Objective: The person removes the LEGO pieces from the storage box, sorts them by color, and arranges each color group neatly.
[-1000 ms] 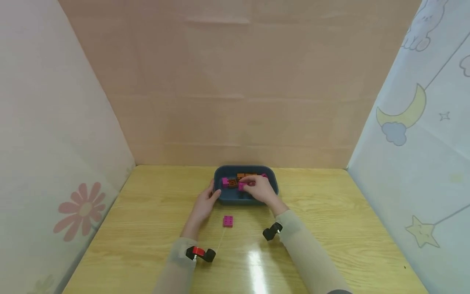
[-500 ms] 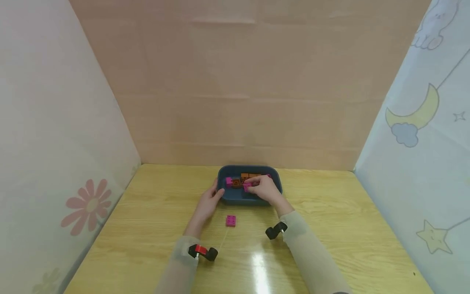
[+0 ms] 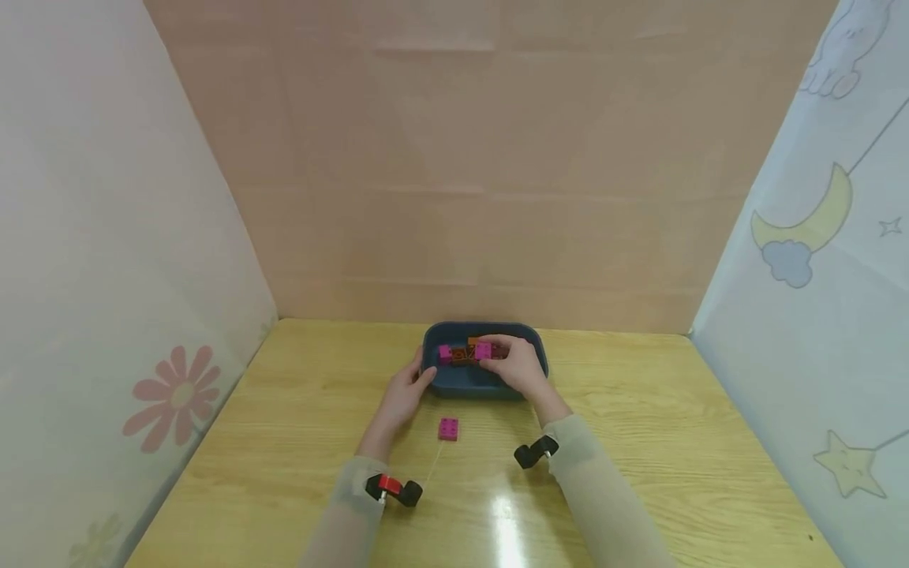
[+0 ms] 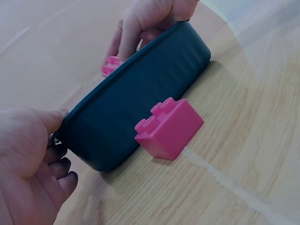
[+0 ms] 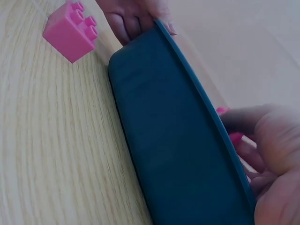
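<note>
A dark blue-green plastic bin [image 3: 465, 392] stands on the table. My left hand [image 3: 400, 394] grips its left end, the thumb over the rim and the other fingers curled against the outside wall, as the left wrist view shows. Over the inside of the bin, my right hand [image 3: 521, 367] pinches a pink toy building brick [image 3: 484, 351] between thumb and fingers. In the left wrist view that brick [image 4: 111, 66] shows just past the rim. Beneath and beside it in the bin lie another pink brick [image 3: 445, 354] and several brown and orange bricks [image 3: 460, 356], partly hidden by the right hand.
One pink studded brick [image 3: 448, 429] sits on the wooden table [image 3: 319, 371] in front of the bin, at the end of a pale line [image 3: 433, 464] on the tabletop. A paper-covered wall [image 3: 454, 237] rises behind, with printed sheets on both sides.
The right hand has lifted the pinched pink brick slightly inside the bin. The left hand keeps its grip on the bin. The head view has shifted, so the whole scene sits farther right.
</note>
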Action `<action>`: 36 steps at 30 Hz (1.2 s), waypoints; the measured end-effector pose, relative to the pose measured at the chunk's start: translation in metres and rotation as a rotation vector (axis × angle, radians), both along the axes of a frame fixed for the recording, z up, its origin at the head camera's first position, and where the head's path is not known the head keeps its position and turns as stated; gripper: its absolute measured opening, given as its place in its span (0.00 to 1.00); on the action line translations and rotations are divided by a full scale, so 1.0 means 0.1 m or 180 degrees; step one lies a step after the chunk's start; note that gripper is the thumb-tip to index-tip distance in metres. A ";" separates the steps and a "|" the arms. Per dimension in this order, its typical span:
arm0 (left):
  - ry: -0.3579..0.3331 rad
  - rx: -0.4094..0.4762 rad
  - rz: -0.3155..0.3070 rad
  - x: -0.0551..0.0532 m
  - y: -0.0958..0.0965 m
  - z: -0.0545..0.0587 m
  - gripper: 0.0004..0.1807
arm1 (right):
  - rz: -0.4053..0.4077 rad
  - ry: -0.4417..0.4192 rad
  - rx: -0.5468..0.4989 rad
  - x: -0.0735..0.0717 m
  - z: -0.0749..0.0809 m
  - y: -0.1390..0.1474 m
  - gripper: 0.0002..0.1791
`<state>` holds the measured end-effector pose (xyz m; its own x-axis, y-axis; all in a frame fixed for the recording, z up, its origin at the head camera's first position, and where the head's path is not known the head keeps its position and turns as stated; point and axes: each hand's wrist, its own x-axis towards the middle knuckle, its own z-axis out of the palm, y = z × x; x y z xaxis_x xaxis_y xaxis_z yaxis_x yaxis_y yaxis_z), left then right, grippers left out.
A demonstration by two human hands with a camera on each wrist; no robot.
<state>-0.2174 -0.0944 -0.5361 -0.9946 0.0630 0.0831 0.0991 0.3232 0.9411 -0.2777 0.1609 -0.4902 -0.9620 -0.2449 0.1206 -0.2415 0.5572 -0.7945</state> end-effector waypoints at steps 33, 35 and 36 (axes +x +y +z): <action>0.0021 0.0050 -0.0022 0.03 0.06 0.06 0.38 | 0.0029 0.0021 -0.1051 0.44 0.09 0.34 0.26; 0.0023 0.0039 -0.0047 0.04 0.06 0.06 0.38 | 0.0047 -0.0040 -0.1040 0.46 0.07 0.36 0.27; 0.0027 0.0031 -0.0054 0.04 0.07 0.07 0.38 | 0.0048 -0.0064 -0.1024 0.47 0.08 0.38 0.26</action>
<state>-0.2135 -0.0875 -0.5292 -0.9926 0.0790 0.0921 0.1124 0.3123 0.9433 -0.2312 0.1986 -0.4826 -0.9615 -0.2117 0.1752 -0.2304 0.2732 -0.9340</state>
